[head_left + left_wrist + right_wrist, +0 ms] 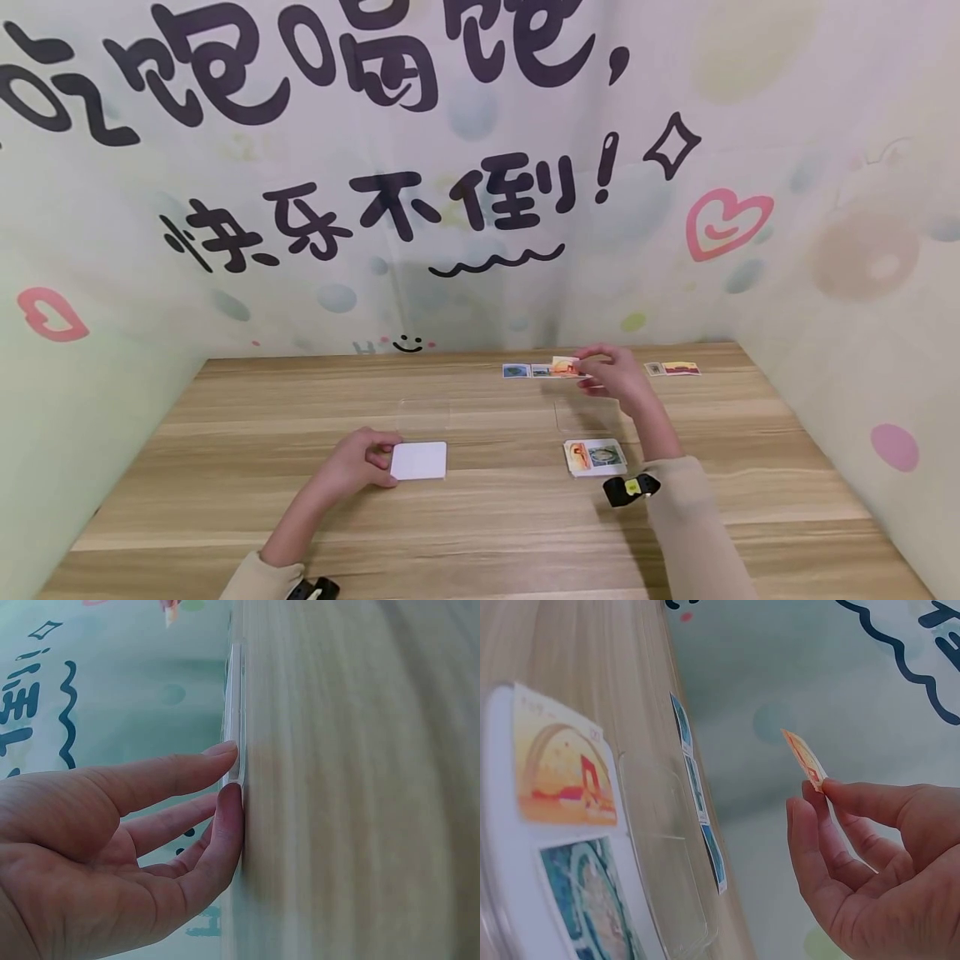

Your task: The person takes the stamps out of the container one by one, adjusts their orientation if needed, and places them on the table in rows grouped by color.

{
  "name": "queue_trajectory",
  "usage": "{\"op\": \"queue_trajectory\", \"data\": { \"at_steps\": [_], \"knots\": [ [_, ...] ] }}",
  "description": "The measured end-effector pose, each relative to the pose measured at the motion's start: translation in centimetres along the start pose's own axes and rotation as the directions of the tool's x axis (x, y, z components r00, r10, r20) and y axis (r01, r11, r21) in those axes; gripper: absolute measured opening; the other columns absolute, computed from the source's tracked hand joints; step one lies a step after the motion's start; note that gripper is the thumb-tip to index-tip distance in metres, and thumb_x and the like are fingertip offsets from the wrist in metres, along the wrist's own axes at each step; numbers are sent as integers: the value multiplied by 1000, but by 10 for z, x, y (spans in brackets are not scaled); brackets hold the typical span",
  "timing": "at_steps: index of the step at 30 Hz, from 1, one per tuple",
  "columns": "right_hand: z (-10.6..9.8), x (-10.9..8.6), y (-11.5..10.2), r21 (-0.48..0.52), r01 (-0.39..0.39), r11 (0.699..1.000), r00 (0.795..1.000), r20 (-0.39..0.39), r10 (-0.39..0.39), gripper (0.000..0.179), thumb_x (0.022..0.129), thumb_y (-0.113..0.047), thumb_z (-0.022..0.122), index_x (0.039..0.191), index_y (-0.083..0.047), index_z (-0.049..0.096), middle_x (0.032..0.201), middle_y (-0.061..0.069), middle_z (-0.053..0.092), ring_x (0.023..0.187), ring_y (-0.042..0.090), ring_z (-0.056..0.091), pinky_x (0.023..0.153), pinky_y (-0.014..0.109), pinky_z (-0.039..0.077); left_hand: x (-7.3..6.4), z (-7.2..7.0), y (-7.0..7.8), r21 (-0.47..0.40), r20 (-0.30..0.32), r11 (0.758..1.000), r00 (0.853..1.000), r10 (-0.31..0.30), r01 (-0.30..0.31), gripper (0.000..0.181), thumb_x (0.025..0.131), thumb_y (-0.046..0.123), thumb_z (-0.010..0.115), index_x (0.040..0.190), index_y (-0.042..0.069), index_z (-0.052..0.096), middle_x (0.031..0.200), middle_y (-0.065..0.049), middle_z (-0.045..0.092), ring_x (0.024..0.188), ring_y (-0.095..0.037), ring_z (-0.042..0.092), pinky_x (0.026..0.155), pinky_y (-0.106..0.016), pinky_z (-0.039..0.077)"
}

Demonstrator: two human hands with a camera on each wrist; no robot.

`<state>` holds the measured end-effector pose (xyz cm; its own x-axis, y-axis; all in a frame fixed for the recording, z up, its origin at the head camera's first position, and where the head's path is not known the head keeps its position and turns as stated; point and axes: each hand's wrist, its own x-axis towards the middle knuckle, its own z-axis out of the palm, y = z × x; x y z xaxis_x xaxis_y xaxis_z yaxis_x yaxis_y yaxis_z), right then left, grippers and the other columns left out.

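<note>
Two hands work over a wood-grain surface [495,533]. My right grip [611,377] is clamped, thumb against fingertips, on a small orange card [804,759], raised clear of the surface near its far edge. In the head view this card overlaps a row of small cards [517,371] laid along that edge, right of its middle; three bluish ones show in the right wrist view. Two further cards [681,368] lie towards the far right corner.

Nearer me, on the surface's right half, the right white case [502,825] bears an orange-and-yellow card [566,784] beside a blue-green card [589,900]; a clear plastic piece [671,855] lies just beyond.

My left grip [356,462] holds the left end of the left white case [418,461], well in from the surface's left edge, thumb and bent fingers touching it. A second clear piece [423,414] lies just beyond this case. Dark lettering [397,204] marks the wall behind the far edge.
</note>
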<state>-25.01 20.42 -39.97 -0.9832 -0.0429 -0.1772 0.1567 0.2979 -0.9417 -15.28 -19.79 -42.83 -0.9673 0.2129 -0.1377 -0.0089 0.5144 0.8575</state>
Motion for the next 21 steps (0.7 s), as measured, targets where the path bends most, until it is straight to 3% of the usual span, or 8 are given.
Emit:
{"op": "queue_trajectory", "data": {
  "at_steps": [21],
  "knots": [
    [-16,4,4,-17,-20,1000,1000,-5,19,31,106,-13,63,129,7,61,107,13,69,84,19,71,79,32,64,1,0,0,18,-5,1000,1000,-3,3,55,73,-17,84,125,-18,66,108,-20,62,88,-21,64,71,-27,57]
  ]
}}
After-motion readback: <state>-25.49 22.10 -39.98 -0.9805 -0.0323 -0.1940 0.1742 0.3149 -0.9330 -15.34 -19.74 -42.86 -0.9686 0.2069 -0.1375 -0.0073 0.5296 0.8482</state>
